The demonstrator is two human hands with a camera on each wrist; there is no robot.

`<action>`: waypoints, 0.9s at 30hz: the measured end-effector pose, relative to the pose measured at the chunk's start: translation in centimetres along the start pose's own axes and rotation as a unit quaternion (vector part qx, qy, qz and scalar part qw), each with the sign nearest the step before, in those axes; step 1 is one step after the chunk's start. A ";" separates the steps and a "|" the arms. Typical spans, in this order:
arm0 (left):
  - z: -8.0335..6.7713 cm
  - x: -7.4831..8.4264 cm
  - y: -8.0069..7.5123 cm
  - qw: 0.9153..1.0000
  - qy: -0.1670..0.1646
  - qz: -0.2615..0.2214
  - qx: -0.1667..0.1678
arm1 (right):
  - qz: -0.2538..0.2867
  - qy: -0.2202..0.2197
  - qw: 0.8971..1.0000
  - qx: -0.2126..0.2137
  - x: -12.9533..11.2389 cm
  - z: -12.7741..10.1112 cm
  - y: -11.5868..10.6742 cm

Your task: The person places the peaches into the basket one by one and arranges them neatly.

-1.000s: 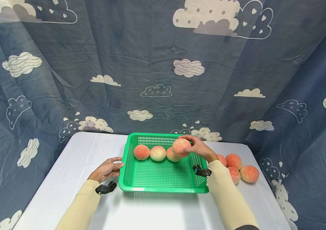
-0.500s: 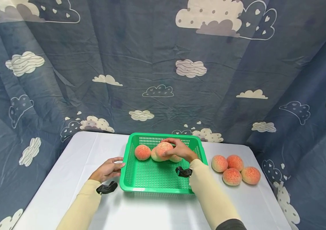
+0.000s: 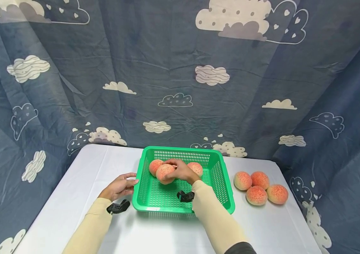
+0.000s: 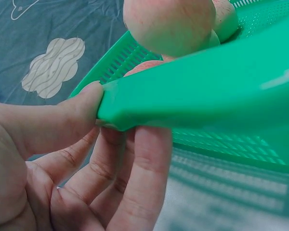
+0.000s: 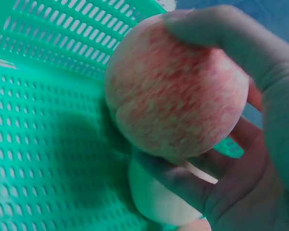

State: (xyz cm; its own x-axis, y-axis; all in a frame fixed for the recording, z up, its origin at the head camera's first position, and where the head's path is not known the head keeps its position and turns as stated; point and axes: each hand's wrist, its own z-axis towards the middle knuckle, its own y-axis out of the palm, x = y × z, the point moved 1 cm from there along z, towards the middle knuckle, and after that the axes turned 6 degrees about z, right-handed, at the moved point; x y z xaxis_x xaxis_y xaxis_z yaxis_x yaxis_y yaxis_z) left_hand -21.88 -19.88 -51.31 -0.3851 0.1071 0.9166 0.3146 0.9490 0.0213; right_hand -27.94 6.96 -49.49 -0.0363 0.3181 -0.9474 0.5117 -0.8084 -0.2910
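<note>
My right hand grips a pink-and-cream peach between thumb and fingers, over the left half of a green plastic basket. In the right wrist view, the gripped peach fills the hand, with a paler peach below it. My left hand pinches the basket's left rim, thumb on top and fingers below. Inside, along the back, a red peach sits at the left and another peach farther right; the right hand covers what lies between them.
Several loose peaches lie grouped on the white table, right of the basket. A dark blue curtain with cloud prints hangs behind the table's far edge.
My right hand has carried the peach leftward across the basket and lower, from the right end to near the leftmost peach. The left hand has stayed at the rim.
</note>
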 end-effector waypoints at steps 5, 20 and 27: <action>0.3 -0.2 0.0 1.000 -0.006 -0.002 0.011 | -0.044 -0.006 0.999 -0.012 0.2 0.5 1.5; 0.5 -0.4 0.1 1.000 -0.014 0.001 0.021 | -0.132 0.005 0.991 0.020 1.4 1.2 4.5; 0.6 -0.4 -0.1 1.000 -0.013 -0.003 0.018 | -0.140 0.017 0.989 0.040 1.2 1.5 5.0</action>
State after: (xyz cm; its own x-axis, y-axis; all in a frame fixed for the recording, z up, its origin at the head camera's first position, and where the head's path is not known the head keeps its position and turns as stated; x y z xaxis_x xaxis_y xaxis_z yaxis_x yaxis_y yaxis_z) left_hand -22.29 -19.81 -51.93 -0.4094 0.1078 0.9060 0.2799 0.9600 0.0123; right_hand -26.67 2.57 -52.31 -0.1372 0.5506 -0.8234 0.4155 -0.7226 -0.5525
